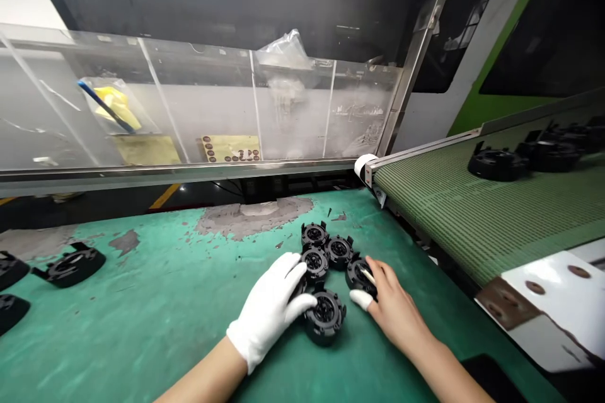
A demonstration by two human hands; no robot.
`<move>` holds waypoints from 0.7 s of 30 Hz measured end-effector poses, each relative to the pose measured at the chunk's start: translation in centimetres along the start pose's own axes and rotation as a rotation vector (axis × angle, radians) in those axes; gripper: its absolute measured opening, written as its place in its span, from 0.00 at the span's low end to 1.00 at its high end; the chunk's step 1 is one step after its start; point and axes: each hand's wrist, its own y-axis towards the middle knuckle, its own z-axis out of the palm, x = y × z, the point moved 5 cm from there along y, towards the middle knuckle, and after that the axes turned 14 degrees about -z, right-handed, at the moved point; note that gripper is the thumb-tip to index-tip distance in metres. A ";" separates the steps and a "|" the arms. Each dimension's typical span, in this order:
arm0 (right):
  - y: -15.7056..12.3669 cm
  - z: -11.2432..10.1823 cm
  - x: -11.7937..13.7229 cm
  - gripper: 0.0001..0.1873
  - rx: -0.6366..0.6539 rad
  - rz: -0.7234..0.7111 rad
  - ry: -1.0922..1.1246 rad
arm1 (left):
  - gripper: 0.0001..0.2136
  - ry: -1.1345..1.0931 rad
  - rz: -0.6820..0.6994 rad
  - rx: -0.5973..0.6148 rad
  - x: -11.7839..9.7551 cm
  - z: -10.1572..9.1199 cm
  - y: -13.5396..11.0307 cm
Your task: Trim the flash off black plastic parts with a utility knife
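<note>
My left hand [271,308], in a white glove, is curled around black round plastic parts. Its thumb presses the front part [325,315], while its fingers touch the middle part [315,263]; another part between them is mostly covered by the glove. My right hand [394,302] is bare except for a white cover on the thumb. Its fingers and thumb close on a black round plastic part [358,274], and a thin pale piece shows by the fingers. Two more such parts, the back one [314,234] and its neighbour [339,251], stand against this group.
Further black parts [75,264] lie on the green table [165,327] at far left. At right, a green conveyor belt [439,201] carries several similar parts [498,162]. Behind the table runs a clear panel [212,101] with a metal lower rail [212,169].
</note>
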 end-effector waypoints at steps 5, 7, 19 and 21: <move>-2.3 -2.0 0.3 0.35 -0.059 0.042 0.018 | 0.39 0.002 -0.218 0.005 -1.5 -1.7 -2.3; -4.7 -2.5 0.5 0.33 -0.074 0.058 0.087 | 0.50 0.015 -0.192 0.056 -3.3 -1.8 -4.2; -13.4 -2.9 1.1 0.25 -0.108 -0.018 0.389 | 0.29 0.171 -0.241 0.101 -7.0 2.6 1.5; -13.8 -3.7 1.1 0.28 -0.079 -0.044 0.384 | 0.29 0.173 -0.258 0.070 -7.4 3.0 2.9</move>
